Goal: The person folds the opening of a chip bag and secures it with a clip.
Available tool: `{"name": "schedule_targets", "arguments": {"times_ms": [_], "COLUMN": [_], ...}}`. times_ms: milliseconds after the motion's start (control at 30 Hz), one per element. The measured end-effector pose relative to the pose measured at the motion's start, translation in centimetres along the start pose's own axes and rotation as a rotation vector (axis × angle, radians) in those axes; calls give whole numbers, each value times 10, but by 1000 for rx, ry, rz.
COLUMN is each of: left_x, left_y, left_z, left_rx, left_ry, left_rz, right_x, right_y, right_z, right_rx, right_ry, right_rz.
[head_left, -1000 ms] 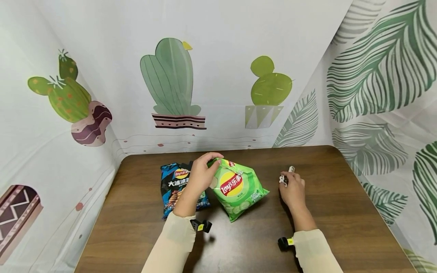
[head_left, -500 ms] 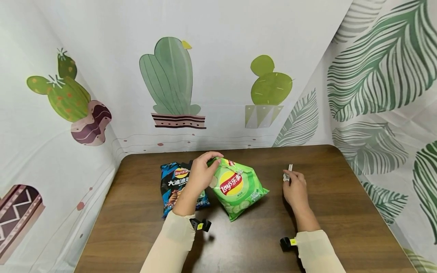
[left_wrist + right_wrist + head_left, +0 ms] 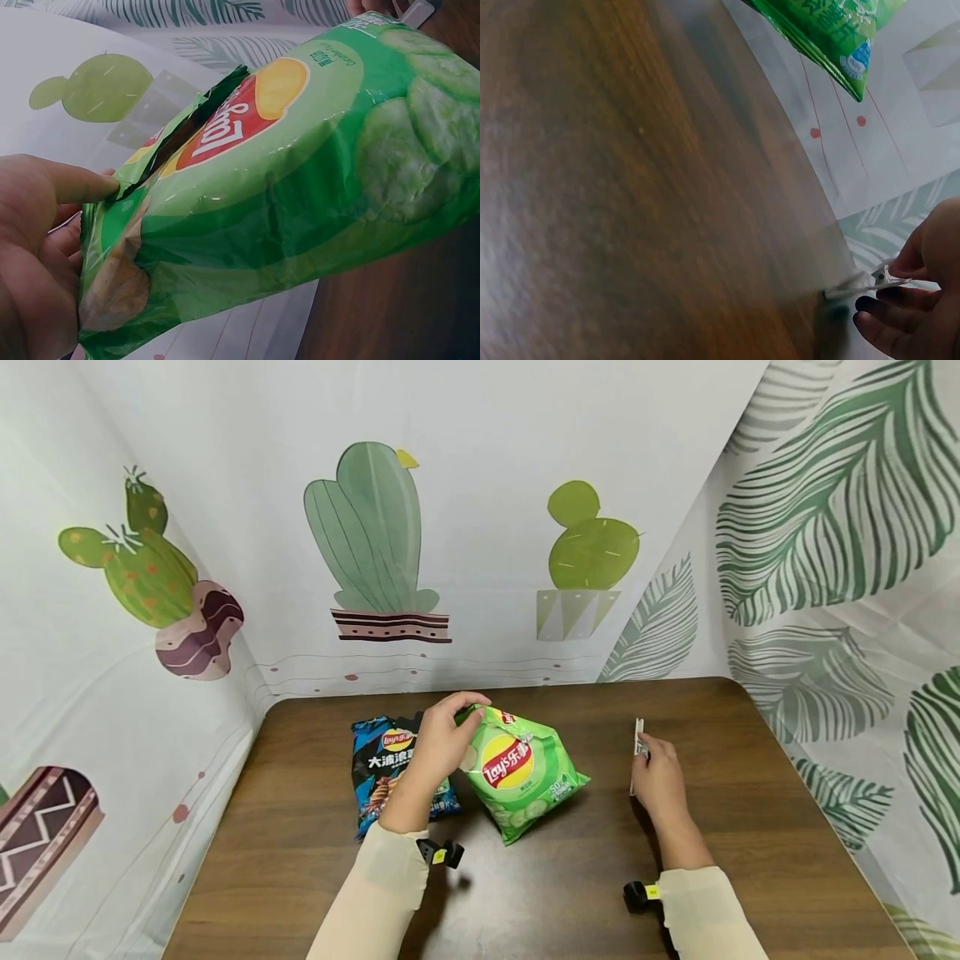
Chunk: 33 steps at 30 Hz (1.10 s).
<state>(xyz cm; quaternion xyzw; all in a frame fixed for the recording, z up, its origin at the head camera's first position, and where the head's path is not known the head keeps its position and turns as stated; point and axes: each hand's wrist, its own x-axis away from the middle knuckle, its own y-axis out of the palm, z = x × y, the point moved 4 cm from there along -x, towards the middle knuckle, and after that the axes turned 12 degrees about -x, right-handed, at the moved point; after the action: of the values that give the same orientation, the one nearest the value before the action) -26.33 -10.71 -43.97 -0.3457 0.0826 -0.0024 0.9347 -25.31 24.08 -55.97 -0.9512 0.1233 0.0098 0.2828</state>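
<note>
A green Lay's chip bag (image 3: 528, 785) stands tilted on the table, its top corner pinched by my left hand (image 3: 442, 737). In the left wrist view, the thumb and fingers grip the creased top edge of the chip bag (image 3: 247, 202), and a dark slit shows along it. To the right, my right hand (image 3: 662, 777) pinches a long, narrow white bag clip (image 3: 639, 727) between thumb and fingers, apart from the bag. The right wrist view shows the clip (image 3: 855, 287) side-on; its middle is partly hidden by the fingers.
A blue and black Lay's chip bag (image 3: 372, 781) lies flat left of the green one, partly covered by my left forearm. Both bags rest on a brown wooden table (image 3: 757, 793). Behind it hangs a white cloth (image 3: 487, 552) printed with cacti and leaves.
My right hand has shifted slightly right and turned the bag clip, so its long bar now shows upright in the head view. My left hand and the green bag have stayed put.
</note>
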Motion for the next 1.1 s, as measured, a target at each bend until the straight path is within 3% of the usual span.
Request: {"name": "schedule_targets", "arguments": {"times_ms": [233,1100], "left_x": [0,1], "left_y": [-2,-2], "left_z": [2,2], "left_rx": [-4,-1], "left_ry": [-1,4], "left_rz": [-12,-12], "right_x": [-4,-2], "right_y": [-5,-6], "right_z": [6,14], "right_rx": [-8,-8], "right_ry": [-2,24], "right_rz": [55,30]}}
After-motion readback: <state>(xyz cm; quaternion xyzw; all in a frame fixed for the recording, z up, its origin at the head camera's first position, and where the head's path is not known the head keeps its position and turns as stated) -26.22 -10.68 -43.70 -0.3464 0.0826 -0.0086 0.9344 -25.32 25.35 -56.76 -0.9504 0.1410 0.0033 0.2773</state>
